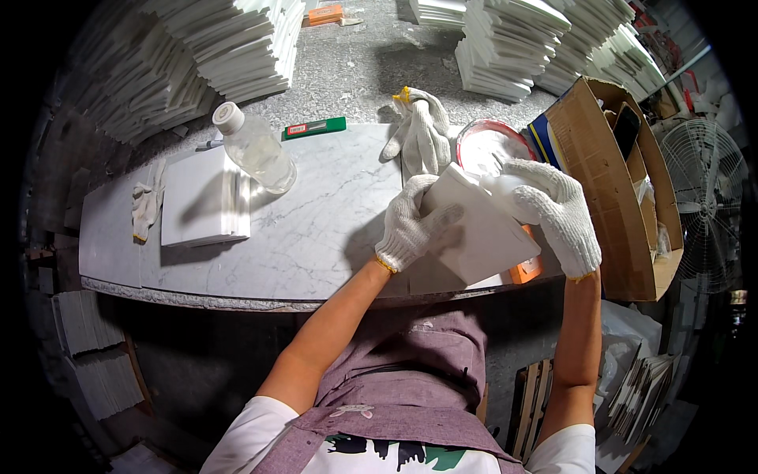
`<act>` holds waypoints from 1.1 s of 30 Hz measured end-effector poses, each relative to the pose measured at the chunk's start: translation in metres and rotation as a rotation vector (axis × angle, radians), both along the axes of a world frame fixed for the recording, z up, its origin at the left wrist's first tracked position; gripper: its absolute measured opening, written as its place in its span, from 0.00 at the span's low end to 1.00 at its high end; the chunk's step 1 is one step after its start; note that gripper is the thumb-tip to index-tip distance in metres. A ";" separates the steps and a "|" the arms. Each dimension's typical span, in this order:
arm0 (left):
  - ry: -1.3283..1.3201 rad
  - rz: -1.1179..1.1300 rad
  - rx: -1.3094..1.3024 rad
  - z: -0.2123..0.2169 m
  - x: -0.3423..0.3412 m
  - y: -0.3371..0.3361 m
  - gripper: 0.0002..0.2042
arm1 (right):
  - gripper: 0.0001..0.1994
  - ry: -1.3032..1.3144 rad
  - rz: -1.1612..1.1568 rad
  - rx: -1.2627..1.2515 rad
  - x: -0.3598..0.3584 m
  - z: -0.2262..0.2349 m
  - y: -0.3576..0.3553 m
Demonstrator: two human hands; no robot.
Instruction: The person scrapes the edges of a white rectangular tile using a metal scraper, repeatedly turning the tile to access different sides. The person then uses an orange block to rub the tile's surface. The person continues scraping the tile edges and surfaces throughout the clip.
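Both my hands wear white knitted gloves. My left hand (pixel 410 225) is closed on the left edge of a white tile (pixel 482 237), which is tilted above the front of the table. My right hand (pixel 557 209) is curled at the tile's upper right edge, its fingers round a small whitish thing (pixel 503 186) whose kind I cannot make out. Just beyond that hand stands a round tub (pixel 466 146) with a red rim and white stuff inside. Under the tile's right corner, part of an orange block (pixel 527 270) shows.
Left on the marble-patterned table (pixel 332 205) are a stack of white tiles (pixel 197 197), a clear bottle (pixel 260 154) and a green box (pixel 314 129). Spare gloves (pixel 426 130) lie behind. A cardboard box (pixel 600 182) and a fan (pixel 703 182) stand right. Tall tile stacks (pixel 245 47) rise behind.
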State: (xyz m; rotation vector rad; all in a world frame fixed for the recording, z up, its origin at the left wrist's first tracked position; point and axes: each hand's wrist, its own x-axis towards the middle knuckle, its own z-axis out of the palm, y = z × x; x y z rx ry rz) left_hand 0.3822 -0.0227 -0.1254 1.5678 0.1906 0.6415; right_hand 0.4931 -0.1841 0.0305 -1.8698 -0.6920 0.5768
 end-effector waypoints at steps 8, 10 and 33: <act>0.073 -0.029 -0.128 0.010 -0.001 -0.002 0.23 | 0.26 0.076 -0.093 0.071 -0.003 0.006 -0.008; 0.062 -0.004 -0.088 0.007 0.000 -0.002 0.23 | 0.30 0.076 -0.098 0.187 -0.006 0.008 -0.014; 0.122 0.164 0.204 0.007 0.009 -0.009 0.23 | 0.07 -0.439 0.546 -0.055 -0.142 -0.111 0.182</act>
